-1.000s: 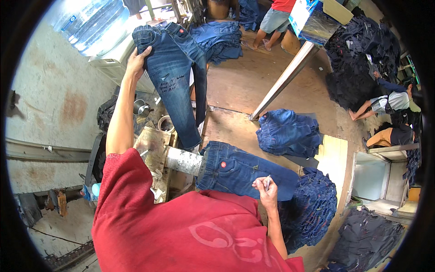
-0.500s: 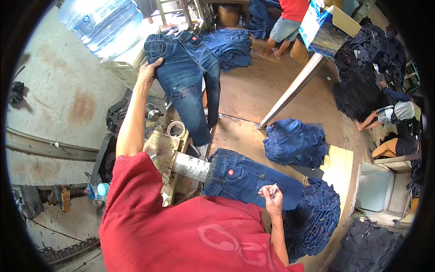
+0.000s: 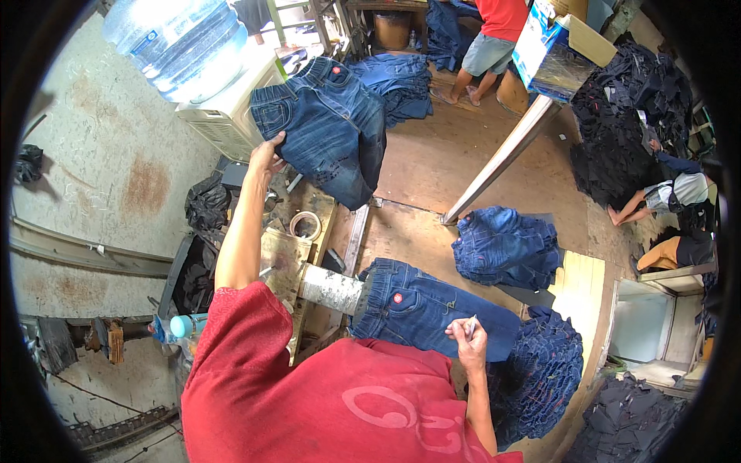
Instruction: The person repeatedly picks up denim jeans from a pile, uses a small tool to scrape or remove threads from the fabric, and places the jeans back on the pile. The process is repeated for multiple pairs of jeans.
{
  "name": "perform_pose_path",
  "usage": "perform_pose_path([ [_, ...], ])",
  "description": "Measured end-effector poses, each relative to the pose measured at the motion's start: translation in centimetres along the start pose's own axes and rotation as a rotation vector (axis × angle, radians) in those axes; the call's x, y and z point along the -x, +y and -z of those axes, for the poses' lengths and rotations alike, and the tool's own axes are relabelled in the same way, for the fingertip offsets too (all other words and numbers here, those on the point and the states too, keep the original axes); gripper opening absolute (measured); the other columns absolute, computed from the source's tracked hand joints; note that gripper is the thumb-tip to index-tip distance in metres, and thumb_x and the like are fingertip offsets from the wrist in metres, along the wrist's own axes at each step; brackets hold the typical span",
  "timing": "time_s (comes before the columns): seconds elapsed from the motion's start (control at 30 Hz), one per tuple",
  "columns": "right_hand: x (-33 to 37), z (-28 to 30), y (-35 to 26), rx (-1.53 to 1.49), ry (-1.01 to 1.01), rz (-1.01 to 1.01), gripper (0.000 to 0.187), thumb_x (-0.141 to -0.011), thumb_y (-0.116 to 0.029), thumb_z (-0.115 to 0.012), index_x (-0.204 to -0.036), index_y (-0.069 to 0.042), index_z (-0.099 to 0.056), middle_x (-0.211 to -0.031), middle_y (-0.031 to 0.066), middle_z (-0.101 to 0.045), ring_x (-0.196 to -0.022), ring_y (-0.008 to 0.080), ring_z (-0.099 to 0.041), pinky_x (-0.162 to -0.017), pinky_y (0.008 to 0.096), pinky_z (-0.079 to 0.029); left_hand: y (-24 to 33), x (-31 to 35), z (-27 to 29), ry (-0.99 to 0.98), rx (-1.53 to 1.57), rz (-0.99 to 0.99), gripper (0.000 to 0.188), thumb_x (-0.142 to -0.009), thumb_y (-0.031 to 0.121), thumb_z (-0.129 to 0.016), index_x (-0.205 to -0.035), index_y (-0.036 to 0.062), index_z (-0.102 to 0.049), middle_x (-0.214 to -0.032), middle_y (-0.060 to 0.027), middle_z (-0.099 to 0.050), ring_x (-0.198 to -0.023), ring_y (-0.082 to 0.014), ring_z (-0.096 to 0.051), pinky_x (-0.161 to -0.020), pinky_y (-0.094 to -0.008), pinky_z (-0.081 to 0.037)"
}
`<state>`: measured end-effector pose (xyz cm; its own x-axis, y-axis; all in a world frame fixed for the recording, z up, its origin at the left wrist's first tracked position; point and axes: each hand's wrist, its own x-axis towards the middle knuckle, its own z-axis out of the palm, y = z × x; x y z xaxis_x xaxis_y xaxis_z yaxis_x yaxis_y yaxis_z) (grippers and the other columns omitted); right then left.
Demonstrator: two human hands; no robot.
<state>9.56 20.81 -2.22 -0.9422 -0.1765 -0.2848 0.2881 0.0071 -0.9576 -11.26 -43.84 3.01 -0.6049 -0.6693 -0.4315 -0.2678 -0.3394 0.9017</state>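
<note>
A pair of blue jeans (image 3: 320, 127) with an elastic waist and a red round tag is spread out at the upper left, its legs foreshortened. At its lower left edge is my left hand (image 3: 266, 157), with the fingers apart; whether they still touch the cloth is hard to see. My right hand (image 3: 469, 343) is closed around a small slim pen-like tool (image 3: 473, 325). Under that hand, a second pair of jeans (image 3: 421, 305) lies pulled over a pale, worn cylindrical arm (image 3: 332, 288).
Bunched jeans (image 3: 544, 370) pile up by my right forearm, and folded jeans (image 3: 505, 247) lie beyond. A post (image 3: 502, 158) rises from the floor. Near my left arm are a tape roll (image 3: 306, 225) and a water bottle jug (image 3: 181, 50). Other people work farther off.
My left hand has dropped from the waistband to lower along the jeans' edge. The jeans' legs, which hung down, now look shorter and drawn up. My right hand has barely moved.
</note>
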Motion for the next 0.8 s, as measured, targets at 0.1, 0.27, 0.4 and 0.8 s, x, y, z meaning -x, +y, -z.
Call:
perform_pose_path([
  [0.1,0.1,0.4,-0.2,0.046,-0.004,-0.003,0.018,-0.106,-0.014,-0.073,-0.099,-0.001,-0.063,-0.096,0.0097,-0.074,-0.086,0.0148,-0.073,-0.081,0.0301,-0.06,-0.3,0.0,0.4,-0.032,0.081,-0.022,0.058,-0.094,0.035,-0.087,-0.138,0.0032,-0.064,-0.132,-0.0097,-0.07,-0.114,-0.0261,-0.067,-0.107,-0.0529,-0.049],
  [0.27,0.2,0.7,-0.2,0.055,0.018,-0.024,0.022,-0.106,-0.014,-0.073,-0.094,-0.003,-0.058,-0.095,0.0091,-0.074,-0.085,0.0154,-0.073,-0.08,0.031,-0.061,0.5,1.6,-0.2,-0.011,0.125,0.001,0.079,-0.092,0.036,-0.088,-0.153,0.0006,-0.054,-0.163,-0.0202,-0.048,-0.134,-0.0318,-0.061,-0.118,-0.057,-0.043],
  [0.4,1.6,2.6,1.1,-0.039,0.105,0.04,0.021,-0.107,-0.011,-0.071,-0.091,-0.005,-0.059,-0.089,0.0071,-0.072,-0.081,0.0138,-0.071,-0.08,0.0316,-0.06,0.8,5.7,-3.4,0.709,-0.235,-0.187,0.081,-0.093,0.036,-0.088,-0.152,-0.0053,-0.051,-0.149,-0.0259,-0.055,-0.132,-0.0378,-0.059,-0.118,-0.0504,-0.043],
  [0.8,7.5,23.1,7.2,-0.086,1.04,-0.281,0.048,-0.109,-0.064,-0.059,-0.098,-0.017,-0.05,-0.074,-0.0043,-0.042,-0.055,0.0074,-0.041,-0.048,0.0262,-0.04,-20.6,36.4,-14.4,-1.241,-0.685,-1.185,0.026,-0.09,0.021,-0.082,-0.112,0.0093,-0.075,-0.131,-0.0108,-0.07,-0.131,-0.0338,-0.064,-0.112,-0.0503,-0.049],
])
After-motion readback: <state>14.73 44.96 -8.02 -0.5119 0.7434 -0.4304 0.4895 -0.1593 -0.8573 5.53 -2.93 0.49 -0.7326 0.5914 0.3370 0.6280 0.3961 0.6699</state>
